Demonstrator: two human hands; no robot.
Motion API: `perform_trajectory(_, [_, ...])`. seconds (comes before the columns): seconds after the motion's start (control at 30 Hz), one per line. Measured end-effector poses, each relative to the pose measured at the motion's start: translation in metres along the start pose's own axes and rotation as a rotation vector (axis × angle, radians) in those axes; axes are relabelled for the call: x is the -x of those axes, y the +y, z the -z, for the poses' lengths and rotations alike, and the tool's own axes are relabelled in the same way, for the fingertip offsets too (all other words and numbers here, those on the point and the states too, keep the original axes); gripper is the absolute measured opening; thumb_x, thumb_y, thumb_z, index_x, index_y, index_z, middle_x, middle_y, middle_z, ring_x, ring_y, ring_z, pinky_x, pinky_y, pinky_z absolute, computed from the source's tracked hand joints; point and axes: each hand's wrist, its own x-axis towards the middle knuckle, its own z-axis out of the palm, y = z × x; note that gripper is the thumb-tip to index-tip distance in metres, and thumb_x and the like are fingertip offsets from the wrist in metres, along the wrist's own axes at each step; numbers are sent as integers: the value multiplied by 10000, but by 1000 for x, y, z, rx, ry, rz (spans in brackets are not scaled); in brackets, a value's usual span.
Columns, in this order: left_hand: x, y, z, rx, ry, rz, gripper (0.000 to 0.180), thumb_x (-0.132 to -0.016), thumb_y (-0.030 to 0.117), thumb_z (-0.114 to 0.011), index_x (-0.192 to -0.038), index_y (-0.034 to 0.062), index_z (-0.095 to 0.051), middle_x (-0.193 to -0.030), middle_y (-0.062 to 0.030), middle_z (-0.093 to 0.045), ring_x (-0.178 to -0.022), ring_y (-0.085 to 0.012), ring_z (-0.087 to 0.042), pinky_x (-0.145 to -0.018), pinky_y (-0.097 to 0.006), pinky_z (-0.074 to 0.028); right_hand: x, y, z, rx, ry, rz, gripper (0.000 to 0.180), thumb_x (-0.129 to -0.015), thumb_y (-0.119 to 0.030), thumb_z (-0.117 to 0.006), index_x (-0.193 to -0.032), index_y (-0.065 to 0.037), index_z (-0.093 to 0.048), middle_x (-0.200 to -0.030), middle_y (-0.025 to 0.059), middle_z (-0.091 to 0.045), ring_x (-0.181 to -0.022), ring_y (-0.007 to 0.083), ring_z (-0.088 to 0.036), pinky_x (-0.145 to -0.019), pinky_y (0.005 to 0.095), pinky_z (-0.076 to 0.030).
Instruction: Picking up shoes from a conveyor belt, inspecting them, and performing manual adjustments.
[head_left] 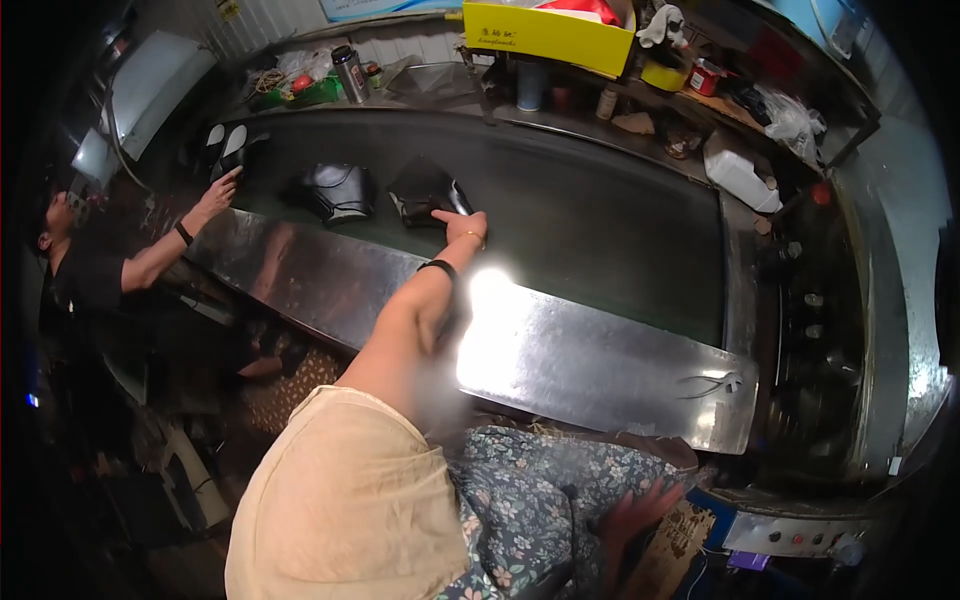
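My left arm reaches forward over the steel ledge (310,270). My left hand (462,226) is closed on the near right end of a glossy black shoe (425,190), which rests on the dark conveyor belt (590,230). Just left of it, another black leather shoe (338,192) lies on the belt, untouched. Low by my flowered apron (540,500), my right hand (642,508) is slightly blurred, its fingers apart and nothing seen in them.
At the left a co-worker's hand (218,196) touches one of two black shoes with pale soles (234,142). Pliers (712,384) lie on the ledge's right end. A shelf behind the belt carries a yellow box (548,40); a white jug (740,172) stands at the far right.
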Motion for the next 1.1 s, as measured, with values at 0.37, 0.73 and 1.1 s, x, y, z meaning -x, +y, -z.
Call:
perform_trajectory(0.37, [125,-43,132,737,-1226,-114,367,-861,160,-644,-1162,-25,-547,-1012,-117,-637,-865,-222,-670,-794,-383,-589,-32,3,35,-247,-161,-37,429,-911,-203,-581,-1265,38,-565,-1527,292,-279,-1380,495,-251,-1131,572,-216])
perform_trajectory(0.73, [382,-23,136,-515,-2146,-927,1115,-729,354,-852,-1529,-28,-176,-1532,-255,-317,-1437,-322,-309,-1160,-388,-268,-98,-5,137,-1548,323,-573,506,-1048,-381,-421,-1393,-15,-476,-1285,124,-597,-1129,220,-599,-991,368,-463])
perform_trajectory(1.1, [463,-62,10,281,-1587,-1450,697,-774,192,-759,-1397,87,-466,-1444,-196,-439,-1366,-319,-397,-1133,-391,-310,-51,-2,129,-1203,-16,-504,524,-983,-116,-561,-1459,-1,-372,-1309,113,-558,-1144,167,-536,-1015,304,-412])
